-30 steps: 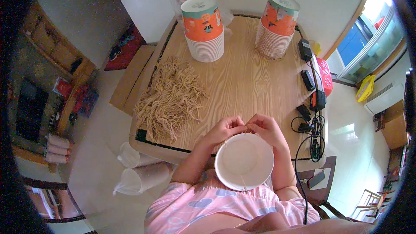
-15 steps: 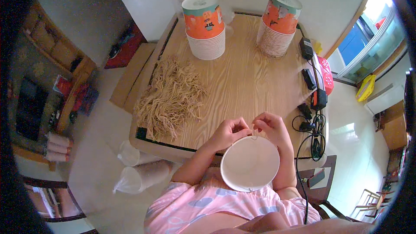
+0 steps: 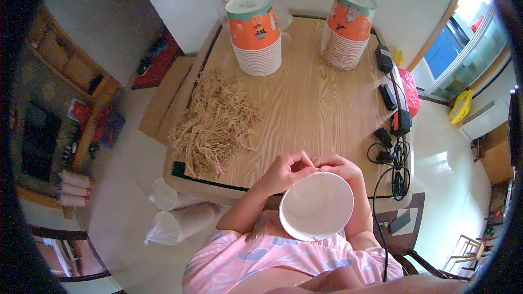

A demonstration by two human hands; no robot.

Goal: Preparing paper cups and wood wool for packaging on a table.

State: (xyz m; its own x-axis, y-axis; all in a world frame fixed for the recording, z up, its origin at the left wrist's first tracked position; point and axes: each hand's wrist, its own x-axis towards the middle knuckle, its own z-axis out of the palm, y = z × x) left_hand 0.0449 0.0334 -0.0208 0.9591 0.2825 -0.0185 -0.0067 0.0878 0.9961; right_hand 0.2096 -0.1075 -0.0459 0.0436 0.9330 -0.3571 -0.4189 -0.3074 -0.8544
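A white paper bucket (image 3: 316, 209) rests in my lap, its open mouth tilted up toward me. At its far rim my left hand (image 3: 291, 171) is closed, thumb and fingers pinched together. Right beside it, my right hand (image 3: 339, 166) is also closed, its fingers bent down behind the rim. A short bit of thin tan cord (image 3: 322, 173) shows at the rim between them; the fingertips partly hide it. Another small bit of cord (image 3: 314, 238) shows at the near rim. A heap of tan cords (image 3: 215, 125) lies on the table's left side.
Two upside-down stacks of orange and green paper buckets, a left stack (image 3: 255, 35) and a right stack (image 3: 348, 30), stand at the back of the wooden table (image 3: 299, 98). Black cables (image 3: 401, 177) and adapters line its right edge. Bagged buckets (image 3: 182, 223) lie on the floor at left.
My hands have drawn together at the bucket's far rim, the right one lowering and its fingers tucking behind the rim. The bucket has shifted slightly right.
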